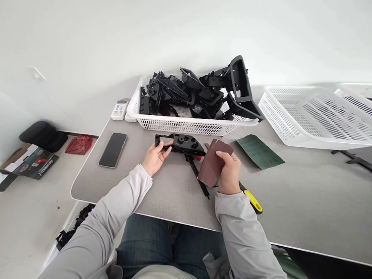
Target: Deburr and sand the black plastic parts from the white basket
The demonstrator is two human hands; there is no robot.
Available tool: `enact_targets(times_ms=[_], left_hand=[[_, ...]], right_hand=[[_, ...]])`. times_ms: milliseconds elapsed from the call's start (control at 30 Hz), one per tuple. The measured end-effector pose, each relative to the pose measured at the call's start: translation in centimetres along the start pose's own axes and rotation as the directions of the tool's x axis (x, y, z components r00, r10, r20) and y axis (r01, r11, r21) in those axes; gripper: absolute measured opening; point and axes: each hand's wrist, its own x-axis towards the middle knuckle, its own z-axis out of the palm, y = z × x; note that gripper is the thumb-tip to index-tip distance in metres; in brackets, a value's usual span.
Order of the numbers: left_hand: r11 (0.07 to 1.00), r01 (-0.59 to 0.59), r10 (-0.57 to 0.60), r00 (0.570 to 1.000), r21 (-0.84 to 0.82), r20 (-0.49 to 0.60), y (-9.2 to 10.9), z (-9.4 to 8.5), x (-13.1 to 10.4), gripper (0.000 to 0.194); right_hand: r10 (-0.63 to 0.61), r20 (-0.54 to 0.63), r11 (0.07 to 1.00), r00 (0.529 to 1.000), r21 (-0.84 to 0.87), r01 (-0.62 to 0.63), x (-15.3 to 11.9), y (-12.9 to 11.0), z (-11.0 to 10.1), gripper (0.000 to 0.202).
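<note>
My left hand (155,156) grips the left end of a black plastic part (187,144), which has a rectangular opening at that end. In my right hand (229,172) is a reddish-brown sheet of sandpaper (212,165), pinched under the thumb and held close to the part's right end. Beneath them on the table lies a long thin black strip (198,178). A tool with a yellow and black handle (253,201) pokes out behind my right wrist; its other end is hidden. A small red thing (198,158) shows partly beside the sandpaper.
A white basket (187,125) heaped with black plastic parts stands at the back. Further right are another white basket (304,140), a green sheet (260,152) and a black bar (364,164). A phone (113,150) lies left, near a small white box (119,110).
</note>
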Motion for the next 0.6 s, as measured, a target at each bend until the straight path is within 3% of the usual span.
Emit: enact_targets(times_ms=[67,233,400,600], left_hand=[[1.000,-0.015,0.015,1.000,-0.003,-0.007,-0.1,0.1,0.0,0.010],[1.000,-0.004,0.003,0.999,0.027,0.033,-0.6,0.1,-0.1,0.015],[0.973,0.103,-0.125,0.988,0.205,0.094,-1.1,-0.3,-0.2,0.026],[0.949,0.101,-0.138,0.985,0.299,0.106,-1.0,-0.6,-0.1,0.038]], right_hand=[[0.029,-0.003,0.999,1.000,0.039,-0.029,-0.5,-0.1,0.6,0.022],[0.188,0.168,0.980,0.968,0.025,-0.195,-1.6,-0.2,2.2,0.015],[0.140,0.101,0.988,0.985,0.045,-0.145,-1.1,0.5,2.5,0.016],[0.094,0.127,0.995,0.987,0.007,-0.095,-0.7,1.6,2.6,0.018]])
